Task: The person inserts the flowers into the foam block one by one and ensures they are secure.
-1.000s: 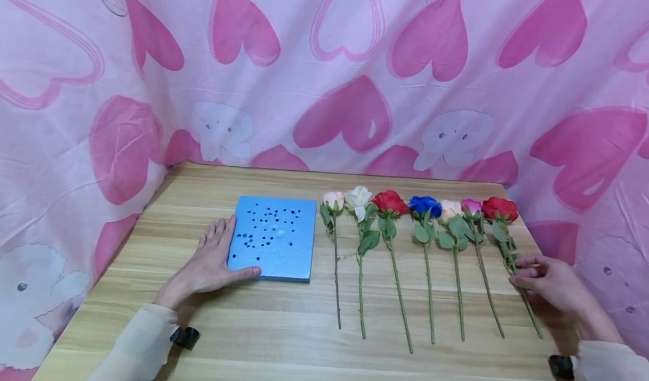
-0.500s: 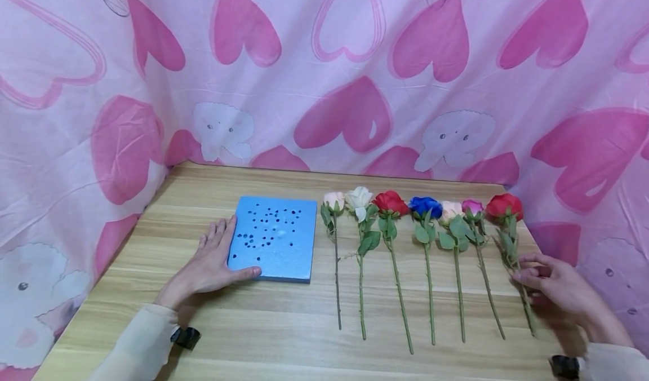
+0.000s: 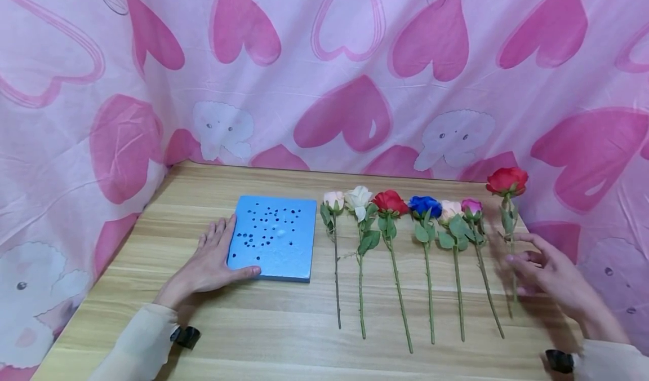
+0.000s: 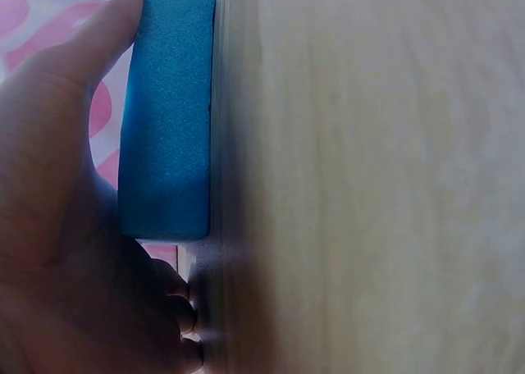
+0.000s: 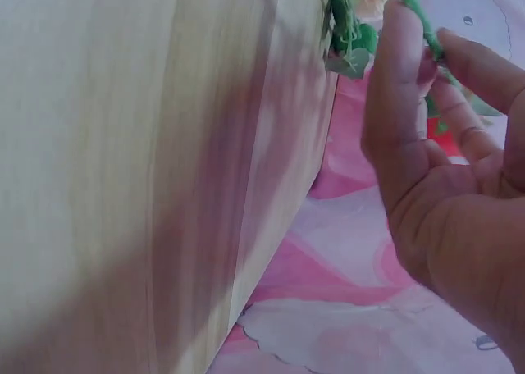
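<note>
At the right end of the table, my right hand (image 3: 551,274) pinches the stem of an artificial red rose (image 3: 507,181) between thumb and fingers. The rose stands nearly upright, its bloom raised above the other flowers. In the right wrist view the green stem (image 5: 417,17) passes between thumb and fingertips. My left hand (image 3: 210,262) lies against the left side of a blue foam block (image 3: 286,260) dotted with small holes. Its fingers are straight along the edge, and the thumb rests on the block's near left corner. The left wrist view shows the block's side (image 4: 168,120) flat on the table.
Several artificial roses lie in a row between block and right hand: pale pink (image 3: 333,200), white (image 3: 359,199), another red rose (image 3: 390,202), blue (image 3: 425,206), light pink (image 3: 450,209) and magenta (image 3: 472,206). A pink heart-patterned curtain (image 3: 284,99) surrounds the wooden table (image 3: 253,336).
My right hand has raised the end red rose from the table, bringing it from lying flat to nearly upright. The left hand and block have stayed in place.
</note>
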The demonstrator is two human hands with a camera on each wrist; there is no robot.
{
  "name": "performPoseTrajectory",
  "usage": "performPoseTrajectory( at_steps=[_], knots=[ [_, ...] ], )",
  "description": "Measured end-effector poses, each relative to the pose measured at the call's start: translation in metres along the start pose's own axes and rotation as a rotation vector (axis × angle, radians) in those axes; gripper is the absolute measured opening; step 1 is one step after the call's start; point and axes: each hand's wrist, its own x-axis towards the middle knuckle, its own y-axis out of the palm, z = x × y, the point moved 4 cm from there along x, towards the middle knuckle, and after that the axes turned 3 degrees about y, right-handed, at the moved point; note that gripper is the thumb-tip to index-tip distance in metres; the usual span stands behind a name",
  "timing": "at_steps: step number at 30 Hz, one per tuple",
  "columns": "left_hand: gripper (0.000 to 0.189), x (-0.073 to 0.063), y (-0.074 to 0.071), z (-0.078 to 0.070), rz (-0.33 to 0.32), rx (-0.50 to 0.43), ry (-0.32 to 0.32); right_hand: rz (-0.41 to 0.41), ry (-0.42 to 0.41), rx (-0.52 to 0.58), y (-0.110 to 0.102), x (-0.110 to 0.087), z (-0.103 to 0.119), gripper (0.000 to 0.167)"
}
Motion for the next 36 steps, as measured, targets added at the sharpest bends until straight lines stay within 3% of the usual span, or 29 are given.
performPoseTrajectory(
  at_steps=[6,14,21,23,28,33,36],
  knots=[
    [0.140,0.000,0.001,0.001,-0.003,0.006,0.000,0.024,-0.070,0.191,0.003,0.004,0.007,0.057],
    [0.140,0.001,0.001,0.001,-0.005,0.004,0.002,0.024,-0.165,0.276,0.013,0.008,0.018,0.058],
    [0.140,0.001,0.001,0.001,-0.002,0.002,0.002,-0.019,-0.210,0.170,0.018,0.014,0.030,0.060],
    [0.140,0.001,0.000,0.001,-0.001,0.004,0.000,-0.025,-0.222,0.166,0.021,0.016,0.036,0.060],
    [0.141,0.002,0.001,0.000,-0.004,0.011,-0.008,0.009,-0.271,0.286,0.035,0.028,0.048,0.061],
    [0.142,0.002,0.002,0.000,-0.011,0.013,-0.004,-0.011,-0.302,0.268,0.051,0.038,0.064,0.062],
    [0.142,0.002,0.002,0.000,-0.014,0.012,-0.004,-0.054,-0.338,0.188,0.061,0.044,0.079,0.060]
  ],
)
